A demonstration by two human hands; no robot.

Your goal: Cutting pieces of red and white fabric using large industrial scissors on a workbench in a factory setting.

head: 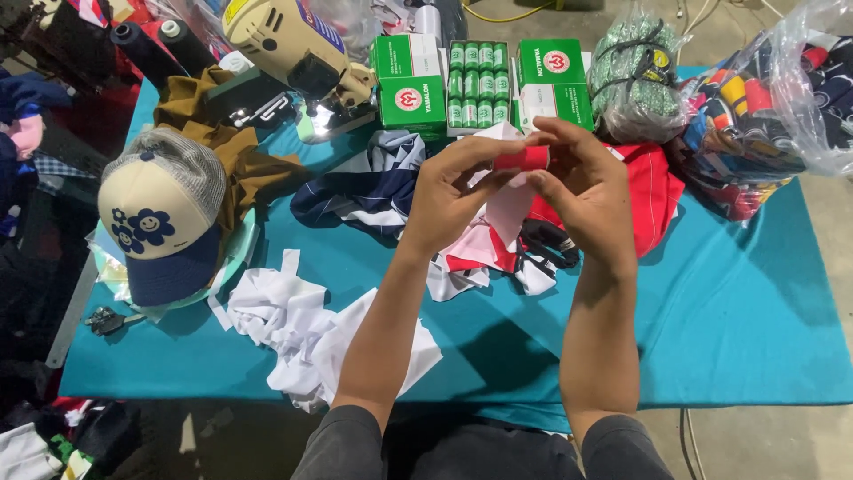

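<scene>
Leftmost, at mid-left of the frame, a cap (160, 218) with blue flowers rests on the teal tabletop (737, 311), brown cloth (231, 151) behind it. White scraps (293, 329) lie at lower centre-left. At upper left a cream cutting machine (293, 44) stands. In the centre, the left hand (449, 191) and right hand (582, 191) meet, each grip pinched shut on a red strip (522, 158) held between the fingertips, above a heap of white and red cloth (498, 240). Green boxes (480, 80) line the top centre. At upper right sit a bagged green bundle (635, 76) and a clear bag of striped fabric (773, 116).
</scene>
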